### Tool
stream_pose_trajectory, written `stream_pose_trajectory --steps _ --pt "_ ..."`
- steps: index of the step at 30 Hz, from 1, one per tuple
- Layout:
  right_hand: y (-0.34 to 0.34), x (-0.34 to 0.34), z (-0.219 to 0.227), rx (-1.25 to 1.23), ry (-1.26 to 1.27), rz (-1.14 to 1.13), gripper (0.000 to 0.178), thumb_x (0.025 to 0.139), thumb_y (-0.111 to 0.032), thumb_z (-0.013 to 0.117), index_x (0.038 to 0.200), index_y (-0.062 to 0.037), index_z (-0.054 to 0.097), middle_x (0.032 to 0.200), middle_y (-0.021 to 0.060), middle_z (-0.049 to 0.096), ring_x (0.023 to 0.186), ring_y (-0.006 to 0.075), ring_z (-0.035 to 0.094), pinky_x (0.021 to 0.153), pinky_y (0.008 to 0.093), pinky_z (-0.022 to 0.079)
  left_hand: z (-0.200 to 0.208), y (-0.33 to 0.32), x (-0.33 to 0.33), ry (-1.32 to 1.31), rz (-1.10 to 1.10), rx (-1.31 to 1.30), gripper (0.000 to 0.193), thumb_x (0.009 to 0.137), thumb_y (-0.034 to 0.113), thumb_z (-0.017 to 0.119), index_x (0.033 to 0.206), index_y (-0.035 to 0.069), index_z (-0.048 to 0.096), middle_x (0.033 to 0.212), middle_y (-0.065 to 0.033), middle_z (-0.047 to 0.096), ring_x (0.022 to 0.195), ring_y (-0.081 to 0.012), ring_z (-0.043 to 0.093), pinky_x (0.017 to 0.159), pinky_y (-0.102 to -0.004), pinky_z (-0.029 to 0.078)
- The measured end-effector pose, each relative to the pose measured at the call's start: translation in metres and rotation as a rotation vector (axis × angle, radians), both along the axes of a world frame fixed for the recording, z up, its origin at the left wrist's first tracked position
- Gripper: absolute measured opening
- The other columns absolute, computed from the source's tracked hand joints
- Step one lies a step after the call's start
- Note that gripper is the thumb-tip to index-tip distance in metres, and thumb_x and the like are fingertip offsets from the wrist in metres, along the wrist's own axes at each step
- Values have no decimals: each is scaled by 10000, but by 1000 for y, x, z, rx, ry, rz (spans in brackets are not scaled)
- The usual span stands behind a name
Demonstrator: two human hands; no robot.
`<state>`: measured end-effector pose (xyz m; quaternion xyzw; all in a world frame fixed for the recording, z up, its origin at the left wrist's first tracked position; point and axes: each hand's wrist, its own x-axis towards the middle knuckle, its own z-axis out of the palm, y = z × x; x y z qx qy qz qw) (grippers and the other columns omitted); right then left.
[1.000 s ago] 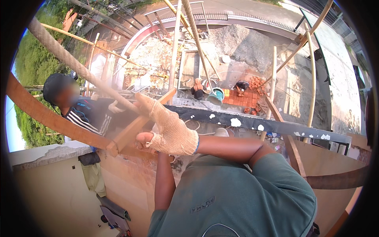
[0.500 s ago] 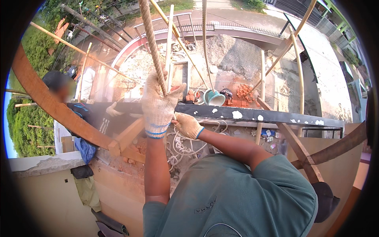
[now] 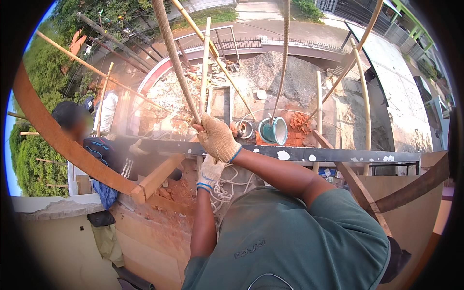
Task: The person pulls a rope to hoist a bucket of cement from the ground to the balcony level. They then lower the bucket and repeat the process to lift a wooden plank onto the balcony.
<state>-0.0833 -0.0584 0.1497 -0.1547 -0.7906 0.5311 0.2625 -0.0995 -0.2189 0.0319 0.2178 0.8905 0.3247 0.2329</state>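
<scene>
Slack white rope (image 3: 223, 192) lies in loops just beside the left hand (image 3: 210, 172), whose grip is partly hidden; I cannot tell what it holds. The right hand (image 3: 220, 138), just above, is closed around a thick rope (image 3: 180, 72) that climbs up and to the left from the fist. Room on the left is tight – a timber piece (image 3: 162, 175) juts in near both hands, with a co-worker's hand (image 3: 139, 148) beyond it. A black, patchy beam (image 3: 333, 154) crosses just ahead, its long edge running rightward. Past that edge is open space between bamboo poles (image 3: 319, 108). There, right of the grip and apart from it – a teal bucket (image 3: 272, 131) on a second rope (image 3: 282, 63). Farther off are orange bricks (image 3: 300, 123), then a gravel heap (image 3: 266, 72).
</scene>
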Motion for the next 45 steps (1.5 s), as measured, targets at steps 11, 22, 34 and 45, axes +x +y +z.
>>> stream_pose_trajectory --steps 11,22,34,45 --pt "57 33 -87 139 -91 397 448 1009 -313 673 1334 -15 593 1136 271 686 1115 479 664 962 546 528 178 155 -57 -20 451 503 436 1051 438 678 968 26 795 660 -2 646 528 -84 545 496 -253 418" --pt "225 120 -143 341 -289 -520 933 819 -363 908 1516 74 468 1447 287 524 1327 420 549 1076 490 481 -2 40 17 31 844 182 330 1060 312 657 1118 6 763 895 -116 750 803 -217 720 744 -357 569" --pt "296 27 4 -644 491 -252 372 1127 -283 566 806 -101 525 686 0 456 574 121 451 631 319 498 -69 -161 84 -185 1581 474 519 999 509 632 978 -7 683 684 -99 622 478 -177 531 451 -343 457" --pt "132 96 351 -292 655 808 213 1080 -215 579 1035 -7 587 872 43 512 808 170 505 965 427 457 -104 -503 230 -60 2156 935 764 1039 672 416 1531 101 541 1395 -198 650 1204 -380 631 1082 -638 445"
